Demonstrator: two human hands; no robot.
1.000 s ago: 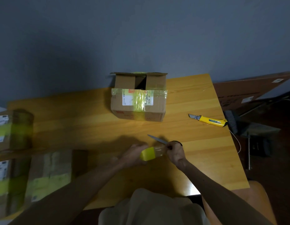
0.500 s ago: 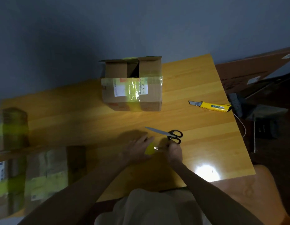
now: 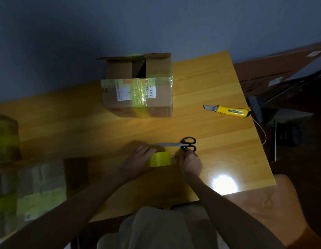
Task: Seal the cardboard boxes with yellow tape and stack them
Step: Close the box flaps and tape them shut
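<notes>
The yellow tape roll [image 3: 160,159] sits well before the cardboard box [image 3: 138,97] — upright, top flaps open, yellow-taped front.

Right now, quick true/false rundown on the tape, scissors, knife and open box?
1. The left hand grips the yellow tape roll. True.
2. The right hand holds the scissors. False: the scissors lie on the table just beyond the hands, and the right hand is at the roll's right edge.
3. The cardboard box has its top flaps standing open. True.
4. The utility knife lies on top of the box. False: it lies on the table, to the right of the box.
</notes>
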